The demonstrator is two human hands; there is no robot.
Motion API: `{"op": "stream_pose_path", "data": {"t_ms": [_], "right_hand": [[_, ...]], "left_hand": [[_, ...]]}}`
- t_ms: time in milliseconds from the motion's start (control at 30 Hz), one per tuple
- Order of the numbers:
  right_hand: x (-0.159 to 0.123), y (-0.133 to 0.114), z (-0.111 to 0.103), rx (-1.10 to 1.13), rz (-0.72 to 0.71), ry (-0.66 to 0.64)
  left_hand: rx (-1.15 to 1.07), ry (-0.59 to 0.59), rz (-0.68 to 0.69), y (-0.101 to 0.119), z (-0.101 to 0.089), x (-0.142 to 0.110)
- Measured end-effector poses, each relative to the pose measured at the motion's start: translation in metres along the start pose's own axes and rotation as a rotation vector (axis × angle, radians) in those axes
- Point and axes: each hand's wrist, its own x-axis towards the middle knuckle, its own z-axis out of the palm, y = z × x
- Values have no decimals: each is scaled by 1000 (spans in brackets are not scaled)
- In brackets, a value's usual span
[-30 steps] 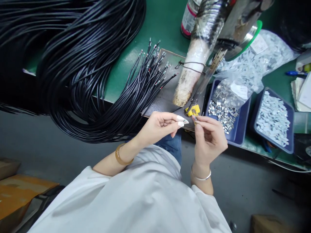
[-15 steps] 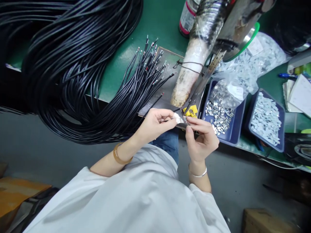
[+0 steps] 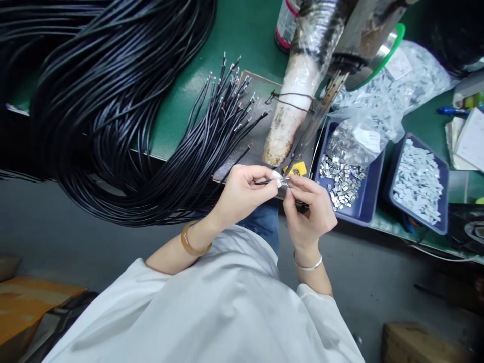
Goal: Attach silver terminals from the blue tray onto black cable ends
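Observation:
My left hand (image 3: 247,192) pinches the end of a black cable (image 3: 263,182), with white wrapping on a fingertip. Close against it, my right hand (image 3: 310,207) is closed with thumb and fingertips together on a small metal piece (image 3: 286,182), whose exact form is too small to make out. The fingertips of both hands nearly meet at the cable's end. Left of them lies a thick bundle of black cables (image 3: 189,166), their stripped ends showing red, white and green wires. A soldering iron (image 3: 317,113) slants down just beyond the hands, beside a yellow piece (image 3: 297,169).
Right of my hands, a blue tray (image 3: 365,204) holds small metal connectors and a plastic bag. A second blue tray (image 3: 445,194) contains pale small parts. Behind stand a wrapped white post (image 3: 285,118), a solder spool (image 3: 393,50) and a bottle (image 3: 286,25) on the green bench.
My two hands have come closer together, and the small metal piece in my right fingers now meets the cable end at my left fingertips. The view has shifted slightly.

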Motion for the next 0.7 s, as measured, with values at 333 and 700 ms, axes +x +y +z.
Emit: {"op": "stream_pose_path", "data": {"t_ms": [333,700], "right_hand": [[6,-2,2,37,9,18],[9,-3,2,9,26,32]], "left_hand": [[47,16,29,7,0,-1],[123,-12,29,6,-1,-2]]}}
